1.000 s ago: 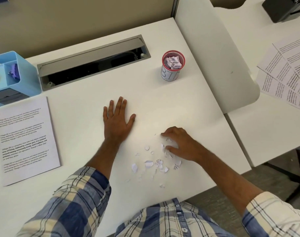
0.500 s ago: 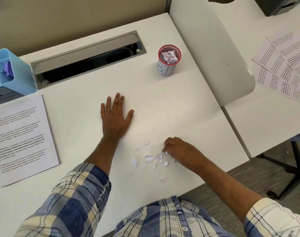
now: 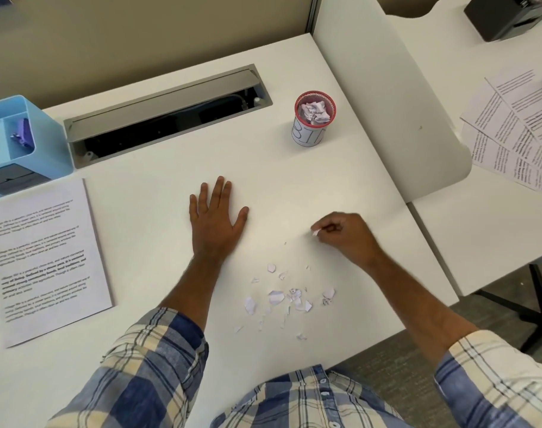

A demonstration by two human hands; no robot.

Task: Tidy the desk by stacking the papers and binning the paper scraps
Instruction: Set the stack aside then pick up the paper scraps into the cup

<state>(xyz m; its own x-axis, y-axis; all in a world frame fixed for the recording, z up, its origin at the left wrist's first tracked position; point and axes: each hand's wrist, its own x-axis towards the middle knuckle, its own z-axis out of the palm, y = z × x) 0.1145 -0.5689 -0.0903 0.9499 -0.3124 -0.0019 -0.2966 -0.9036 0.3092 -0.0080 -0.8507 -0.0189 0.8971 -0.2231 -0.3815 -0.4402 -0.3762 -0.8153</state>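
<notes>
Several small white paper scraps (image 3: 290, 296) lie scattered near the desk's front edge. My right hand (image 3: 344, 234) hovers above and beyond them, fingers curled, pinching a scrap (image 3: 315, 232) at its fingertips. My left hand (image 3: 215, 219) rests flat on the white desk (image 3: 158, 180), fingers spread, left of the scraps. A small red-rimmed mesh bin (image 3: 313, 120) labelled BIN stands at the back right, with crumpled paper in it. A stack of printed papers (image 3: 45, 257) lies at the left of the desk.
A grey cable tray (image 3: 167, 114) is open at the back of the desk. A blue organiser (image 3: 19, 143) stands at the far left. More printed sheets (image 3: 517, 131) are fanned out on the neighbouring desk to the right, behind a white divider (image 3: 387, 103).
My right hand has left the scrap pile and risen toward the bin with a scrap pinched in it. My left hand has stayed flat on the desk.
</notes>
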